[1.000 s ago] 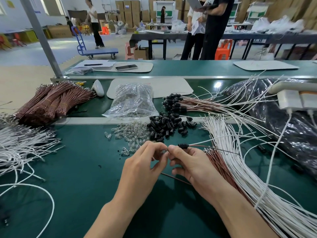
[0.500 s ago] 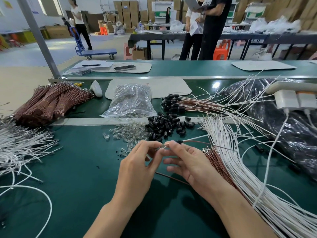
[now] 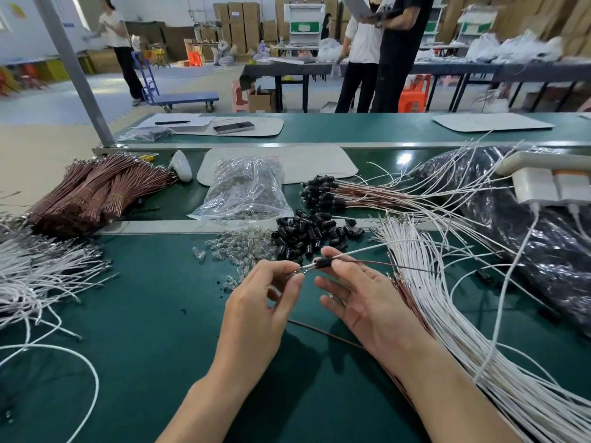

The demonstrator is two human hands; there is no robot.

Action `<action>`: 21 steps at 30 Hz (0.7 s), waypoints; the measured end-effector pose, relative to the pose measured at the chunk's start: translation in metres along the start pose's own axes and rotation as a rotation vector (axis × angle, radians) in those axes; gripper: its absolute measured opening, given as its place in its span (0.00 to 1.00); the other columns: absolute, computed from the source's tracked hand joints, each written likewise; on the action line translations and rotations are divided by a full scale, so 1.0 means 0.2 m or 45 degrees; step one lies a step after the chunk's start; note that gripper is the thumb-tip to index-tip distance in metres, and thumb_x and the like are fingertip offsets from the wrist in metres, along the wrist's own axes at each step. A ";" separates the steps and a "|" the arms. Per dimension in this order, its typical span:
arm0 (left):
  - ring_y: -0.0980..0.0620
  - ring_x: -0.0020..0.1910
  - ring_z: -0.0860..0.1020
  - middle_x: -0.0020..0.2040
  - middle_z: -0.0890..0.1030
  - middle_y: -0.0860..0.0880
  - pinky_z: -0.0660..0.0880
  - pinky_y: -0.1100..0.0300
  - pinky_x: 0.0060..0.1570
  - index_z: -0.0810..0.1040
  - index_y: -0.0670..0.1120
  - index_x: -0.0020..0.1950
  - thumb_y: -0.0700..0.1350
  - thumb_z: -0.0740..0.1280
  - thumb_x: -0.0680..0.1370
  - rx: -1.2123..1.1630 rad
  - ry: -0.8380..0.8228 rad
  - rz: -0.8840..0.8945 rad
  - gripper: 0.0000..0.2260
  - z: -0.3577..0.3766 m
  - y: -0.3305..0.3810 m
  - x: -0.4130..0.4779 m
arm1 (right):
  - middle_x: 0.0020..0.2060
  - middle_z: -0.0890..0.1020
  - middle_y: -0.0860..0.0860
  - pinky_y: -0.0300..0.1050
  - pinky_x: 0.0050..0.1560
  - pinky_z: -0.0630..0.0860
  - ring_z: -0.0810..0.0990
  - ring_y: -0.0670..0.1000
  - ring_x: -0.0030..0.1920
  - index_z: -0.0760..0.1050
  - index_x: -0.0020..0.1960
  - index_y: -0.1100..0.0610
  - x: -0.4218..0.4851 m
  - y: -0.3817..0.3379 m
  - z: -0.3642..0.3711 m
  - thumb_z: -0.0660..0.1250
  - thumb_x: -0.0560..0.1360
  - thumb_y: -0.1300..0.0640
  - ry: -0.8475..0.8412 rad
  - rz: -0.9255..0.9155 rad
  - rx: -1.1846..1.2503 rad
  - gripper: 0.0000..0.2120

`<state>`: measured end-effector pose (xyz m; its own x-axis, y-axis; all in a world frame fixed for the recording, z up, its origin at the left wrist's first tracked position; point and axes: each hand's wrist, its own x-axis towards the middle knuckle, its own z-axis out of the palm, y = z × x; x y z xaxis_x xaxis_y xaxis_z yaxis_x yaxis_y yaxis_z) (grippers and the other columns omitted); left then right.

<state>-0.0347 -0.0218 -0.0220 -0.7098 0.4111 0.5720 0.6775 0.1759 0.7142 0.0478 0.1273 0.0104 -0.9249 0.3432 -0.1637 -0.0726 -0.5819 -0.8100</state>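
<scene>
Center frame: left hand (image 3: 265,302) pinches thin metal leads (image 3: 306,267); right hand (image 3: 361,298) pinches small black plastic socket (image 3: 323,262), other fingers spread. Clear glass bulbs (image 3: 243,243) and glossy black caps (image 3: 307,233) heaped above.

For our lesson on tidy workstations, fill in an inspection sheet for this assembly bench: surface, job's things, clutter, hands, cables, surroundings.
Surface: green bench mat, a metal strip crossing it beyond the hands.
Job's things: one black socket, a white and a brown wire running right from it, thin leads sticking out of its left end.
Clutter: loose sockets, clear bulbs, clear bag, black bag.
Hands: right hand pinches the black socket; left hand pinches the leads.
Cables: white wires fanned on the right; brown wire bundles far left; power strip with plugged chargers.
Surroundings: people standing beyond the bench, blue cart, cardboard boxes.
</scene>
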 end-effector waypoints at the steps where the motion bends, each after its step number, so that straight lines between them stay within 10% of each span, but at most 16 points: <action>1: 0.55 0.44 0.79 0.46 0.80 0.61 0.74 0.66 0.44 0.76 0.63 0.52 0.55 0.66 0.80 -0.003 -0.005 0.004 0.02 0.00 0.00 0.00 | 0.46 0.86 0.54 0.41 0.36 0.81 0.86 0.50 0.42 0.86 0.53 0.56 0.00 0.01 0.00 0.70 0.73 0.57 -0.018 0.006 -0.016 0.11; 21: 0.56 0.46 0.81 0.47 0.81 0.61 0.76 0.65 0.45 0.79 0.61 0.54 0.51 0.69 0.77 -0.051 -0.032 0.017 0.07 0.01 0.00 0.00 | 0.47 0.86 0.55 0.42 0.36 0.81 0.85 0.49 0.43 0.85 0.56 0.55 0.02 0.05 -0.01 0.71 0.73 0.56 -0.151 0.086 -0.060 0.13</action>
<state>-0.0339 -0.0213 -0.0230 -0.6950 0.4360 0.5717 0.6784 0.1345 0.7222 0.0454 0.1247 0.0003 -0.9649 0.2129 -0.1534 0.0068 -0.5643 -0.8255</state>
